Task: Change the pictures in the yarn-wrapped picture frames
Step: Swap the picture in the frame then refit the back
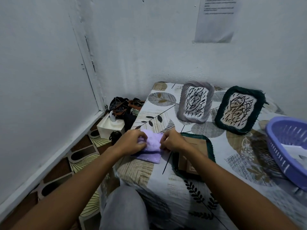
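A lilac cloth [152, 146] lies folded at the near left edge of the bed. My left hand [131, 141] pinches its left side and my right hand [172, 141] pinches its right side. Just right of it a dark green yarn-wrapped frame [209, 143] lies face down, its brown backing showing. A grey yarn-wrapped frame [196, 102] and a second dark green yarn-wrapped frame [240, 109] stand upright further back, each holding a picture of black scribbles.
A purple plastic basket [289, 150] sits at the bed's right edge. The leaf-patterned bedsheet [240, 171] covers the bed. On the floor to the left are a white box [110, 127] and a dark bag [121, 107] against the wall corner.
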Demonstrator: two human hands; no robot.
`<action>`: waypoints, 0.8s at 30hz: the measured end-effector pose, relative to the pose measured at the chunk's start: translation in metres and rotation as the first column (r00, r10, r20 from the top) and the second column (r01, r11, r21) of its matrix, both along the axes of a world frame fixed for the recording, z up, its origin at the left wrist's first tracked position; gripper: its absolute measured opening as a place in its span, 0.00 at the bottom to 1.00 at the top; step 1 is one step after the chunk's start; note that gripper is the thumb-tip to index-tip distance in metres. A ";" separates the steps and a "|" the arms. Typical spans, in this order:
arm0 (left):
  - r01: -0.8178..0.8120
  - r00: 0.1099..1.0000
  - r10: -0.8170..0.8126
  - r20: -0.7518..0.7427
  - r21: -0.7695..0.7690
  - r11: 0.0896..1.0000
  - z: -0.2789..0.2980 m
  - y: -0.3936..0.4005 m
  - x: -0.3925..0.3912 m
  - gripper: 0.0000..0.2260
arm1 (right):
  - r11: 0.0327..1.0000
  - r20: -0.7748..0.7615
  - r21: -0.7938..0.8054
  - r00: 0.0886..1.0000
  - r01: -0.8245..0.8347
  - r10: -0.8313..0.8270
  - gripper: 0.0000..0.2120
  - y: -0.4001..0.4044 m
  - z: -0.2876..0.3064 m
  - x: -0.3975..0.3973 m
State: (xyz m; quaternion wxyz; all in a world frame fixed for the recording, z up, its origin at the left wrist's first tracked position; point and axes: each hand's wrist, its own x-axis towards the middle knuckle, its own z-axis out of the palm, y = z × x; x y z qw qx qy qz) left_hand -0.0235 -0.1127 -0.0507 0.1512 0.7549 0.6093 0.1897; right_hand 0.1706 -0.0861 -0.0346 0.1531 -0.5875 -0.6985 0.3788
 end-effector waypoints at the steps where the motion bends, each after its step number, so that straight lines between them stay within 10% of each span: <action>1: 0.017 1.000 -0.017 0.000 -0.014 1.000 0.000 0.000 -0.002 0.13 | 1.000 0.000 -0.007 1.000 -0.024 0.024 0.10 -0.002 0.003 0.001; 9: 0.104 0.993 -0.112 -0.041 -0.168 0.980 -0.005 -0.007 -0.018 0.32 | 0.996 -0.070 -0.073 0.997 -0.043 0.038 0.03 -0.005 0.006 -0.004; 24: 0.182 0.952 -0.224 -0.209 -0.203 0.962 -0.006 -0.014 -0.016 0.22 | 0.955 -0.177 -0.185 0.948 0.231 -0.264 0.15 0.029 -0.014 -0.036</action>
